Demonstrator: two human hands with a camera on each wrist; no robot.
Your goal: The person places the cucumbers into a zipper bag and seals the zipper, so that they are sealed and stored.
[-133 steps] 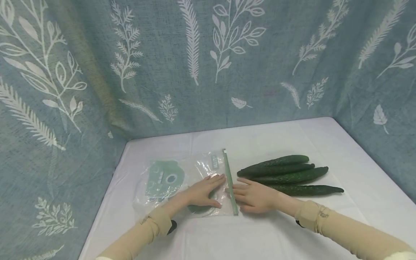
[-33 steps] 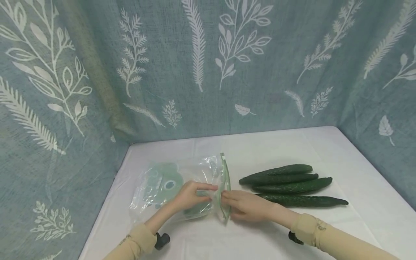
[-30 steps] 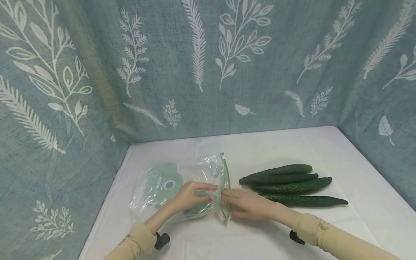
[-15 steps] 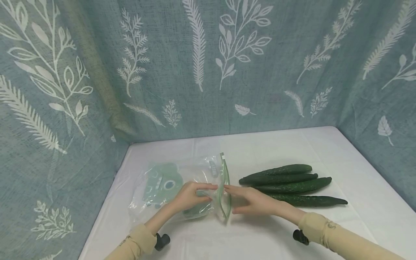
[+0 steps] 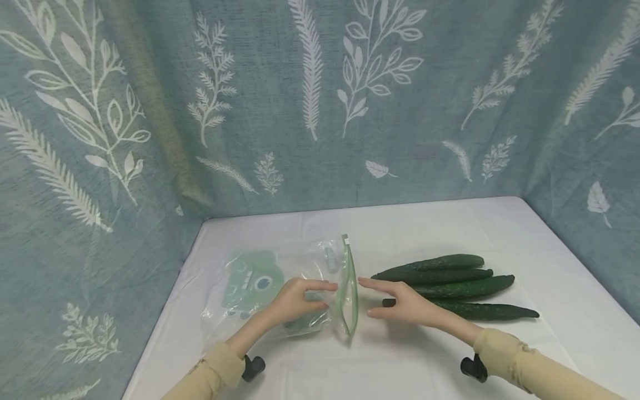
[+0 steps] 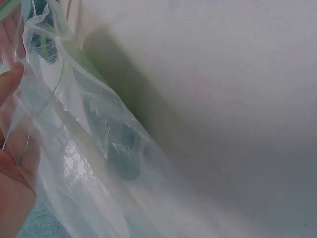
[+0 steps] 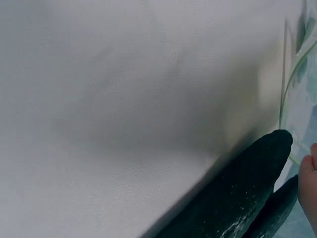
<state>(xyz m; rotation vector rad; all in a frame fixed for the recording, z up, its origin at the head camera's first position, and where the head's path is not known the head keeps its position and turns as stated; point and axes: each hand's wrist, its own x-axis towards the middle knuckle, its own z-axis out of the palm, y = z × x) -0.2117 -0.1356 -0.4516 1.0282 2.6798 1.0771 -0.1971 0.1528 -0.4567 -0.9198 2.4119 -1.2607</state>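
Note:
A clear zip bag (image 5: 312, 258) with a green bear print lies flat on the left of the white-covered table. Its green-edged mouth (image 5: 354, 300) faces right and gapes apart. My left hand (image 5: 294, 300) grips the bag's film just behind the mouth, thumb and fingers curled on it. Through the plastic, part of that palm shows in the left wrist view. My right hand (image 5: 405, 304) is to the right of the mouth, thumb and index spread, holding nothing. The nearest cucumber (image 5: 490, 311) lies behind this hand, its dark tip showing between thumb and fingers.
Beyond it, several more dark green cucumbers (image 5: 465, 288) lie side by side, pointing toward the bag. In the right wrist view a cucumber (image 7: 233, 186) fills the lower part. A blue leaf-patterned curtain (image 5: 330, 172) hangs round the back and sides of the table (image 5: 415, 228).
My left hand went from lying flat on the bag to gripping its film. My right hand reached into the mouth, then drew back rightward and spread. The green edges have parted wider.

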